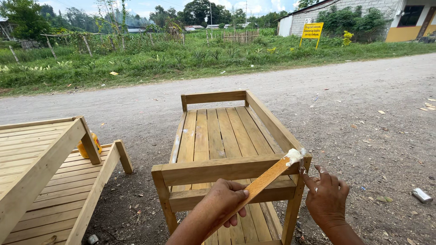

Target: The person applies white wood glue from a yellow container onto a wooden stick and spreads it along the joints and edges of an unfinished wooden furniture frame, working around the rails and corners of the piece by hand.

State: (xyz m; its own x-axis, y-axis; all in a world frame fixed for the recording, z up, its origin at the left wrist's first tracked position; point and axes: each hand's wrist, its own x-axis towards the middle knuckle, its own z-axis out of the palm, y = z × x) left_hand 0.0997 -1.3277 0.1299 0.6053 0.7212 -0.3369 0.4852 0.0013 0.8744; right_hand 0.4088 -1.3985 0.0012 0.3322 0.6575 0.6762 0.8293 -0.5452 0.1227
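My left hand grips a flat wooden stick whose far tip carries a blob of pale putty. The blob rests against the top right corner of a slatted wooden chair frame lying in front of me. My right hand is just right of that corner, a finger stretched up toward the putty, with smears of putty on the fingers. It holds nothing.
A second slatted wooden frame stands at the left, with a yellow bottle behind its leg. Gravel ground lies around, with a small can at right. Beyond are grass, a yellow sign and a building.
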